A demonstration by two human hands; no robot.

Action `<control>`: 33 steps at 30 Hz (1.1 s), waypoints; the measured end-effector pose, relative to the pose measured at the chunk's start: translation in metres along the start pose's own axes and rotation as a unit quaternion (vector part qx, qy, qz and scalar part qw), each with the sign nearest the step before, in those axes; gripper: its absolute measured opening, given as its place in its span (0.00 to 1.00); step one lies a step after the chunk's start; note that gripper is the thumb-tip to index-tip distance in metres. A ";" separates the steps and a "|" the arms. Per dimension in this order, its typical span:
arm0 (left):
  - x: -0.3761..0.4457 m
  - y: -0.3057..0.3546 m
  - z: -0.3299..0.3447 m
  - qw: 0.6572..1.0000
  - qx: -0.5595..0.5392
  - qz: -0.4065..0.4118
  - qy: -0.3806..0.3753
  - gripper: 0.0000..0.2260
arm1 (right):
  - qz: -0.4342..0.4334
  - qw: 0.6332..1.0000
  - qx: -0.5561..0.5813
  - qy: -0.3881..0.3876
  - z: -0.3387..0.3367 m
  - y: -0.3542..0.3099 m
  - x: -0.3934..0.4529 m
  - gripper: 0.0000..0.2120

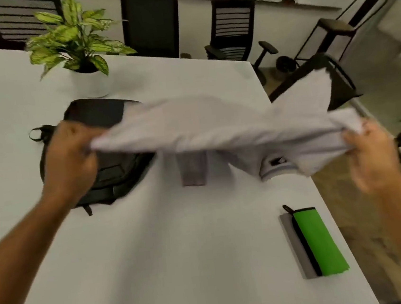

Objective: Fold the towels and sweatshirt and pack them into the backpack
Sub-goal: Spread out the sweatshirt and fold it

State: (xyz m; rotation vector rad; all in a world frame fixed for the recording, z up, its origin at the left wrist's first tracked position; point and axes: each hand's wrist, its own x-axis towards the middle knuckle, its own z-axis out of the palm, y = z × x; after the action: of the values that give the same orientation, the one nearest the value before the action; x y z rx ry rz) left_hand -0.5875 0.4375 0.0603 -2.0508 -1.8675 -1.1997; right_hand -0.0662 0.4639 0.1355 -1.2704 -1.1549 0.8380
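White worktop (156, 255), office chairs behind. Both hands up, pale sweatshirt (216, 125) stretched between them above worktop. Left hand (71, 155) grips one end, right hand (370, 149) clutches other, collar dangling. Black backpack (112, 171) flat beneath left hand. Green pouch (320, 243) below right hand. Potted plant (76, 41) beyond backpack.

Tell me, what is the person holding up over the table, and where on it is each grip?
A pale grey sweatshirt, stretched in the air between both hands. The left hand grips its left end; the right hand grips its right end, near the collar.
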 end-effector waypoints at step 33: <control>-0.357 -0.106 0.019 0.887 0.155 0.032 -0.435 0.21 | 0.216 0.764 -0.534 -0.290 -0.108 0.247 -0.287 0.16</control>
State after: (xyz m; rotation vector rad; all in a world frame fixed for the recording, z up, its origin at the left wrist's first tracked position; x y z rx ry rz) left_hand -0.6454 0.1914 -0.2136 -2.6262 -2.0554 0.1351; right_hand -0.0066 0.1998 -0.1500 -2.3884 -2.0337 0.9612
